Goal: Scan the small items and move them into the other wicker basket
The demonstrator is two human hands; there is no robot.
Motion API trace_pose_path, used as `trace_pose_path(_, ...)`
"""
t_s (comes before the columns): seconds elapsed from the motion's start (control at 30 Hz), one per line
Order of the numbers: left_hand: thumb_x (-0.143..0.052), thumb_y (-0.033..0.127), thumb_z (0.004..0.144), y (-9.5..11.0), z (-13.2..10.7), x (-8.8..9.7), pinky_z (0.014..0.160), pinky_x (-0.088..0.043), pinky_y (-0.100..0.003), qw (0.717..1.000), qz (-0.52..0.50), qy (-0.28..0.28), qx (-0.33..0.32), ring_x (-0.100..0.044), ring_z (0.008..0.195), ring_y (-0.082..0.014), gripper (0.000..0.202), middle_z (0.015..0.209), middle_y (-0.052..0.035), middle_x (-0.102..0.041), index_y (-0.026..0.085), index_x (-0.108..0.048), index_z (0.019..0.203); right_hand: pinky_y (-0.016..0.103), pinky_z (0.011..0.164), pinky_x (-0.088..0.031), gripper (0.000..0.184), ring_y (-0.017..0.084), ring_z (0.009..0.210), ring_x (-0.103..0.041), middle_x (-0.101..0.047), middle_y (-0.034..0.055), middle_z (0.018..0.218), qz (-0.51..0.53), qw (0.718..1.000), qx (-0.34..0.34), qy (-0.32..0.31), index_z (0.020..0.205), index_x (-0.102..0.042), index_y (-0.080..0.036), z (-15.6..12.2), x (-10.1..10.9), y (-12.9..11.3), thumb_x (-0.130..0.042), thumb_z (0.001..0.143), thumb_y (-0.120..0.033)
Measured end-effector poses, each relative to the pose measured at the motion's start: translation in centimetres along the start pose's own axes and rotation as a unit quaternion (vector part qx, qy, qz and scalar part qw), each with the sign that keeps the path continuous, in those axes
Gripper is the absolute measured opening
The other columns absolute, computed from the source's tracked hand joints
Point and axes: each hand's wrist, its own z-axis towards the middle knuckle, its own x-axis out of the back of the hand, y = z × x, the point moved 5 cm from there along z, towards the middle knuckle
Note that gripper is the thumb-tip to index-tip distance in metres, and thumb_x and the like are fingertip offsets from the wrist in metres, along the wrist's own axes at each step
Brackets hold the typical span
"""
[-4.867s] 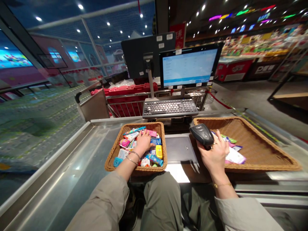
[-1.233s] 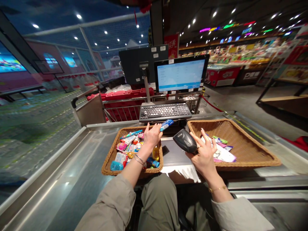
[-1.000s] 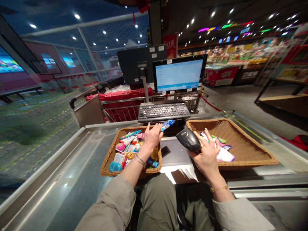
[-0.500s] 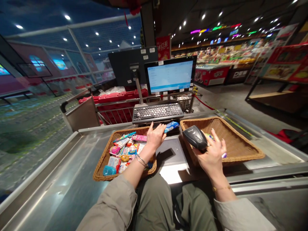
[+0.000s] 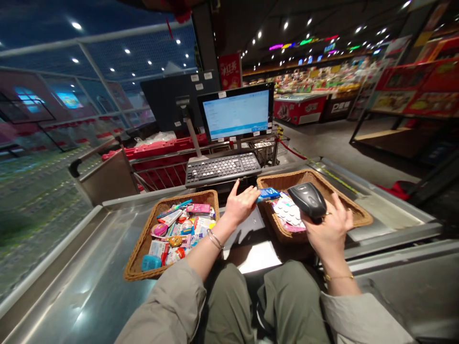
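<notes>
My left hand [image 5: 241,204] pinches a small blue packet [image 5: 268,194] by its near end, at the left rim of the right wicker basket [image 5: 358,217]. In my right hand [image 5: 328,227] is a black barcode scanner [image 5: 307,200], held over that basket with its head pointing left. White round-dotted packaging [image 5: 287,211] lies in the basket, partly hidden by the scanner. To the left, another wicker basket [image 5: 133,255] holds several small packaged goods, among them a pink box [image 5: 198,208] and a turquoise case [image 5: 151,263].
Behind the hands are a keyboard [image 5: 224,168] and a lit monitor [image 5: 236,113]. The metal counter [image 5: 86,267] runs along both sides. A shopping cart [image 5: 161,174] stands behind the counter, and a red freezer [image 5: 299,109] is farther off.
My left hand has carried the blue packet rightward to the right basket's rim. The scanner has shifted right, uncovering the white dotted packaging. The whole view has turned slightly right.
</notes>
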Motion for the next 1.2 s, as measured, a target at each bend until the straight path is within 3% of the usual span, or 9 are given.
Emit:
trace_pose_path(0.17,-0.05,0.018,0.1,2.2,1.8,-1.6,0.13,-0.018,-0.062,1.0,-0.004,-0.012,-0.002,-0.06,0.135,-0.0242,0.039,0.141,-0.0104,-0.067,0.02,-0.06,0.138,0.07,0.119,-0.019,0.036,0.04,0.141,-0.049,-0.073,0.0184,0.119,-0.006,0.999,-0.035,0.03,0.102,-0.069,-0.017,0.3,1.2,1.3,-0.066,0.083,-0.047)
trace_pose_path(0.4,-0.056,0.039,0.099,4.9,2.9,-3.2,0.129,-0.016,-0.063,0.996,-0.013,-0.084,0.037,-0.038,0.152,-0.0317,0.064,0.157,-0.0176,-0.05,0.012,-0.041,0.155,0.068,0.116,-0.027,0.038,0.042,0.136,-0.053,-0.074,0.0187,0.112,-0.016,0.997,-0.053,0.062,0.101,-0.071,-0.016,0.5,2.4,2.7,-0.071,0.08,-0.048)
trace_pose_path(0.53,-0.054,0.038,0.1,4.2,1.8,-2.9,0.128,-0.019,-0.064,0.995,0.003,-0.094,0.036,-0.04,0.151,-0.0312,0.058,0.155,-0.0173,-0.053,0.014,-0.044,0.152,0.066,0.117,-0.028,0.038,0.042,0.133,-0.055,-0.073,0.0187,0.113,-0.008,0.994,-0.074,0.082,0.099,-0.072,-0.016,0.4,2.4,3.1,-0.073,0.077,-0.048)
trace_pose_path(0.77,-0.056,0.036,0.1,3.0,-0.4,-2.3,0.126,-0.022,-0.067,0.994,0.016,-0.095,0.048,-0.042,0.15,-0.0322,0.053,0.154,-0.0153,-0.054,0.016,-0.047,0.149,0.067,0.118,-0.025,0.042,0.04,0.137,-0.054,-0.073,0.0197,0.118,-0.004,0.995,-0.085,0.061,0.105,-0.072,-0.016,0.1,1.4,2.2,-0.071,0.078,-0.048)
trace_pose_path(1.0,-0.056,0.038,0.1,1.9,-2.3,-1.3,0.127,-0.025,-0.063,0.994,0.03,-0.083,0.067,-0.041,0.151,-0.0328,0.055,0.155,-0.0146,-0.054,0.016,-0.048,0.15,0.069,0.119,-0.021,0.042,0.04,0.136,-0.052,-0.072,0.0192,0.117,0.011,0.995,-0.089,0.047,0.102,-0.069,-0.017,-0.1,0.4,1.3,-0.07,0.08,-0.053)
trace_pose_path(1.2,-0.058,0.035,0.099,-0.1,-4.5,0.0,0.126,-0.028,-0.062,0.991,0.04,-0.082,0.101,-0.042,0.15,-0.0329,0.055,0.154,-0.0149,-0.054,0.017,-0.048,0.149,0.07,0.119,-0.02,0.043,0.04,0.137,-0.051,-0.071,0.019,0.118,0.033,0.996,-0.078,0.019,0.101,-0.069,-0.017,0.0,-1.1,-0.3,-0.071,0.08,-0.054)
